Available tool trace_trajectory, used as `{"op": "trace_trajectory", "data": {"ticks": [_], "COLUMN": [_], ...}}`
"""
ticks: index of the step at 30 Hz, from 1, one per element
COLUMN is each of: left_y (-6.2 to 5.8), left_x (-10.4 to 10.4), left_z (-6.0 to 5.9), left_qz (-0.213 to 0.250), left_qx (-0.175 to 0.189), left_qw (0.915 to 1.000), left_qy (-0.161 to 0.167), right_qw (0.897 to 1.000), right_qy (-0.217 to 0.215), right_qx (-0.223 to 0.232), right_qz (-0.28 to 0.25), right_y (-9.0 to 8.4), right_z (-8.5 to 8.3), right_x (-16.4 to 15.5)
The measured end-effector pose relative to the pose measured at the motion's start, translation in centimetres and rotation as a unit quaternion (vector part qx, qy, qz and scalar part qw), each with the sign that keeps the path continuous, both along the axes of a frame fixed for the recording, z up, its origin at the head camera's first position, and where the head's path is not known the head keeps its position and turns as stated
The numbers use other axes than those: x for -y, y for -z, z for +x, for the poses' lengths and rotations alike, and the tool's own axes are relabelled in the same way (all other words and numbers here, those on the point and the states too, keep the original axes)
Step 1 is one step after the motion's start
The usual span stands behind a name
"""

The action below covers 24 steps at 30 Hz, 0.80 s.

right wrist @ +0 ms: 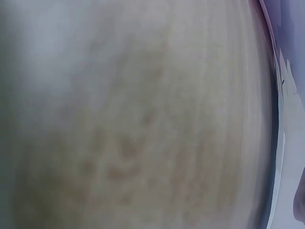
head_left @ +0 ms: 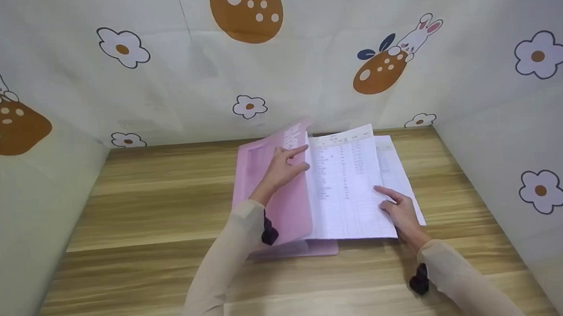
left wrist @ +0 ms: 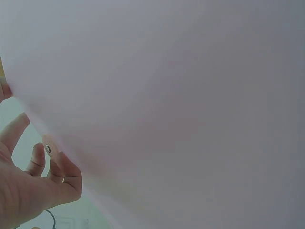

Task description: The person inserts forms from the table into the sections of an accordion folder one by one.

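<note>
Two hands on a pink folder, printed sheets showing

Pink folder point(head_left: 325, 248) lies toward the far side of the wood-grain surface point(head_left: 141, 212), a bit right of centre in the head view. Its cover point(head_left: 292, 207) slants up on the left, pale lettering near the top edge. Left hand point(head_left: 281, 169) lies across the cover, thumb and index apart, tips at the cover's right edge. Left wrist view: some fingers bent beside a small metal snap point(left wrist: 48, 149), pale pinkish face filling most of the frame; can't tell if the left grip is clamped on the edge or just touching. Right hand point(head_left: 401, 214) at the right edge of the top sheet point(head_left: 353, 187), index and thumb tips on or at that edge, slight gap between them; can't tell if the right grip pinches the paper. Top sheet has printed columns, blank rows lower down. Second sheet point(head_left: 397, 169) sticks out from under it on the right. Right wrist view mostly blurred wood grain, paper edge along the right. Pale sleeves point(head_left: 226, 251), black piece point(head_left: 269, 230) at each cuff. Backdrop point(head_left: 182, 85) patterned with rabbits, flowers, orange fruit
</note>
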<state>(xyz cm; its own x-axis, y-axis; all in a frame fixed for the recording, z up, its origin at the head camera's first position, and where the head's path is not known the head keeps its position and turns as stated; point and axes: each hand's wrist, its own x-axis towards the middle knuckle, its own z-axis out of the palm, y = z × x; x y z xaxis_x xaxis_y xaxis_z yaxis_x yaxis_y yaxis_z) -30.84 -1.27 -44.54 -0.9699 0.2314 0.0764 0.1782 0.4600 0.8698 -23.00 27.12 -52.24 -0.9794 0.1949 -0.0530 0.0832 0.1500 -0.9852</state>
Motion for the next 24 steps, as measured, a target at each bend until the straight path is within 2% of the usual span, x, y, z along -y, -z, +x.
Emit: {"op": "trace_trajectory", "data": {"ticks": [7, 14, 24], "left_y": [0.0, -0.2, -0.2], "left_x": [0.0, -0.1, 0.0], "left_z": [-0.1, 0.0, 0.1], "left_qz": [0.0, 0.002, 0.01], "left_qx": [0.007, -0.001, 0.011], "left_qw": [1.0, 1.0, 0.9999], "left_qy": [-0.001, -0.002, -0.006], "right_qw": [1.0, 0.999, 0.999], "right_qy": [0.0, -0.01, -0.021], "right_qx": [0.002, 0.018, 0.011], "right_qz": [0.019, 0.03, 0.027], "right_y": [-0.2, -0.6, -0.7], "right_z": [-0.2, 0.1, -0.2], "right_x": [-0.3, -1.0, -0.3]}}
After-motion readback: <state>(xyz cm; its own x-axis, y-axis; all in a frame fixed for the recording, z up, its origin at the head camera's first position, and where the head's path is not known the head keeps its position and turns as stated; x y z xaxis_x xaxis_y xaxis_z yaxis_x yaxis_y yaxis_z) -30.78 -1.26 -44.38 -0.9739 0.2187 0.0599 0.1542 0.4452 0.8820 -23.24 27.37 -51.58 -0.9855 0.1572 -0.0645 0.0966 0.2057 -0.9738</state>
